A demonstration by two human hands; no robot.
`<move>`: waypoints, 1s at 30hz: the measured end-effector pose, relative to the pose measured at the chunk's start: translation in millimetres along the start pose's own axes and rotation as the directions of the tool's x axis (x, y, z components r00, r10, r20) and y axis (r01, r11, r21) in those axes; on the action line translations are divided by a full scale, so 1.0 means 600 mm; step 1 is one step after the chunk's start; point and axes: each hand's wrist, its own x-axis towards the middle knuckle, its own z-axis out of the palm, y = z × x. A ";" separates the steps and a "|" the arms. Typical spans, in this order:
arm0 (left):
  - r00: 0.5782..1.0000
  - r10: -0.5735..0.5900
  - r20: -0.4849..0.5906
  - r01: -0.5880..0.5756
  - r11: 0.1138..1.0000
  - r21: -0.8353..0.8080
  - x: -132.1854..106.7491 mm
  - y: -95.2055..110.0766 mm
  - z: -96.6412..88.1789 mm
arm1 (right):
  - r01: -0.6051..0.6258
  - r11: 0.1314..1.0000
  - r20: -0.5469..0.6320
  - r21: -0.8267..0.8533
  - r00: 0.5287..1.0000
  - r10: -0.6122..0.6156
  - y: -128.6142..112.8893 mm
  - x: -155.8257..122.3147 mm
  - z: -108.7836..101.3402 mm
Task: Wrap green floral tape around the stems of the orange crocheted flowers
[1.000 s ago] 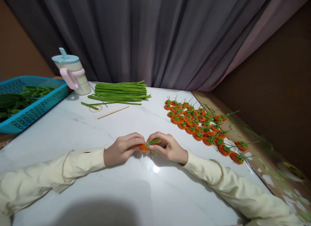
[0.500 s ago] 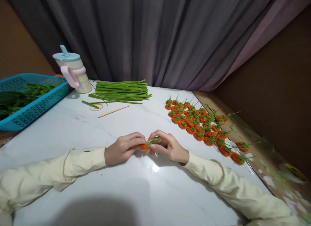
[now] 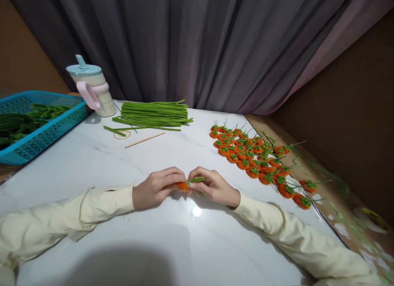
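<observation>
Both hands meet at the middle of the white table (image 3: 92, 163). My left hand (image 3: 155, 187) pinches a small orange fuzzy piece (image 3: 182, 186). My right hand (image 3: 214, 186) pinches the green stem (image 3: 195, 180) that sticks out of that piece. Both wrists rest on the tabletop, and cream sleeves cover both arms. Several finished orange pieces with green tops (image 3: 255, 159) lie spread to the right of my right hand.
A bundle of green stems (image 3: 154, 113) lies at the back, with a wooden stick (image 3: 144, 140) and a rubber band (image 3: 122, 134) before it. A lidded cup (image 3: 92, 89) and a blue basket (image 3: 46, 130) of green pieces stand at the left. A grey curtain hangs behind.
The hands have stayed together on the orange piece; only the fingers shifted slightly on the green stem. The view tilted a little.
</observation>
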 end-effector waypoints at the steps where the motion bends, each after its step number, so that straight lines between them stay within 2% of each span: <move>1: 1.000 0.000 -0.001 0.000 1.000 0.002 0.000 0.000 0.000 | -0.003 1.000 0.013 0.019 1.000 0.003 0.000 0.000 0.000; 8: 1.000 0.005 -0.018 -0.005 1.000 0.021 -0.001 0.000 0.000 | -0.006 1.000 0.021 0.024 1.000 0.006 -0.004 -0.001 -0.002; 15: 0.999 -0.026 -0.031 0.026 1.000 0.008 0.001 0.005 0.000 | 0.088 0.981 -0.032 -0.171 0.995 -0.095 -0.005 -0.006 0.003; 18: 0.994 -0.105 -0.005 0.104 0.992 -0.073 0.002 0.010 0.000 | 0.129 0.948 -0.045 -0.290 0.988 -0.149 0.000 -0.008 0.004; 21: 0.977 -0.208 0.035 0.211 0.957 -0.201 0.003 0.014 0.000 | 0.193 0.892 -0.023 -0.408 0.975 -0.221 0.007 -0.011 0.002; 24: 0.963 -0.266 0.049 0.270 0.933 -0.239 0.002 0.017 0.001 | 0.266 0.811 0.031 -0.520 0.955 -0.294 0.012 -0.014 0.002; 30: 0.927 -0.354 0.126 0.376 0.870 -0.318 0.006 0.021 -0.002 | 0.438 0.559 0.135 -0.704 0.855 -0.501 0.017 -0.015 0.004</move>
